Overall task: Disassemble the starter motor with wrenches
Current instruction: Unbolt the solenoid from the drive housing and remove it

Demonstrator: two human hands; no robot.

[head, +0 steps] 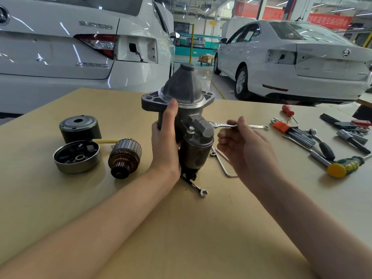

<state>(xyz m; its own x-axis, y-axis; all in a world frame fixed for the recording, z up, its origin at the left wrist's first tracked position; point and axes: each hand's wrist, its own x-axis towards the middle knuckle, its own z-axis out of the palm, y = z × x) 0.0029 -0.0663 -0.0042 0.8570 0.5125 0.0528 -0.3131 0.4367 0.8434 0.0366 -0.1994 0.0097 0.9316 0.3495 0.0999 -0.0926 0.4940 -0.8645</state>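
Observation:
The grey starter motor housing [186, 109] stands upright on the tan table [181, 228], nose cone up. My left hand [166, 141] grips its left side. My right hand [239, 146] pinches a silver wrench [235, 125] whose ring end sits against the right side of the housing. A second wrench [194, 186] lies flat under the motor's base. Removed parts lie to the left: a black cylindrical casing [80, 128], a round end cap [77, 156] and the copper armature [123, 158].
A bent steel rod [223, 164] lies right of the motor. Further right are a hex key set with an orange holder [289, 130], a ratchet handle [322, 144], a yellow-and-green screwdriver [346, 166] and a red screwdriver [288, 110]. Two white cars stand behind the table.

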